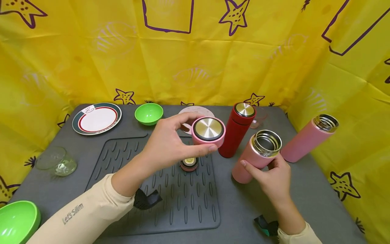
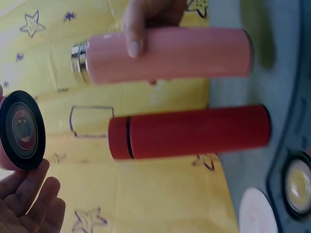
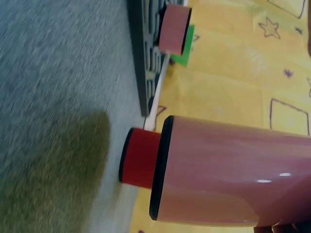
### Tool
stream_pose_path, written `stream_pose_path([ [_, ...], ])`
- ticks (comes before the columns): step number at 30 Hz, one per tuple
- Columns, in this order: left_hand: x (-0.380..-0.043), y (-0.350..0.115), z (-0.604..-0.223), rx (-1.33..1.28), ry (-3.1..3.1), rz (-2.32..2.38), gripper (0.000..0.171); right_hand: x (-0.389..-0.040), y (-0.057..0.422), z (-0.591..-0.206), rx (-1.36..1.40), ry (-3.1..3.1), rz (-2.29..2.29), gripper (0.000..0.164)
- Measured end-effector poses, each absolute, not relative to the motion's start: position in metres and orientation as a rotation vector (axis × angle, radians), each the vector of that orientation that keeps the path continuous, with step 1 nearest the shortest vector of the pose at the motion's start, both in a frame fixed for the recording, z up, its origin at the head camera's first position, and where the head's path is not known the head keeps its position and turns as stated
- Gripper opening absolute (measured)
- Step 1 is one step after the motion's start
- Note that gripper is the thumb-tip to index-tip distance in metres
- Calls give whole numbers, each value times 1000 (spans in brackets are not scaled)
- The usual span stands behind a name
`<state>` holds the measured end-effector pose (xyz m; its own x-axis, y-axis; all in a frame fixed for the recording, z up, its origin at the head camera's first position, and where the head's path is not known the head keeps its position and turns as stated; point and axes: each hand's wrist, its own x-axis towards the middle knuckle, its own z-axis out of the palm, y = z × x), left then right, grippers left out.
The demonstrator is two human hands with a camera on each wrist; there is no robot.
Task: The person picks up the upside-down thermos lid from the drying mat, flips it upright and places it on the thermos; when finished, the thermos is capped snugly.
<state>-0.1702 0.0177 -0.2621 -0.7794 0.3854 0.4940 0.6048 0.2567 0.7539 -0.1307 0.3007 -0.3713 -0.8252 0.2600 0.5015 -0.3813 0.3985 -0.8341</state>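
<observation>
My left hand pinches a pink lid with a shiny metal top by its sides, above the drying mat. In the left wrist view the lid's dark-rimmed underside shows. My right hand grips an uncapped pink thermos with a steel neck; the right wrist view has its dark base raised off the table. A second uncapped pink thermos stands to the right. Between the hands and farther back is a capped red thermos. Another pink lid lies upside down on the mat.
A grey drying mat covers the table's middle. Around it are a rimmed plate, a green bowl, a larger green bowl, a clear glass and a pale cup. Another clear glass is behind the red thermos.
</observation>
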Motion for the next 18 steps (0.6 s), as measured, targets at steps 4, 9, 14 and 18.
stream_pose_path([
  [4, -175, 45, -253, -1024, -2252, -1521, 54, -132, 295, -372, 168, -2077, 1475, 60],
  [9, -177, 80, -246, -1101, -2242, -1647, 61, -132, 295, -373, 167, -2093, 1485, 59],
  [14, -180, 104, -245, -1151, -2288, -1757, 61, -131, 293, -375, 184, -2107, 1519, 60],
  [18, -183, 113, -249, -1170, -2338, -1737, 57, -133, 291, -376, 263, -2086, 1515, 62],
])
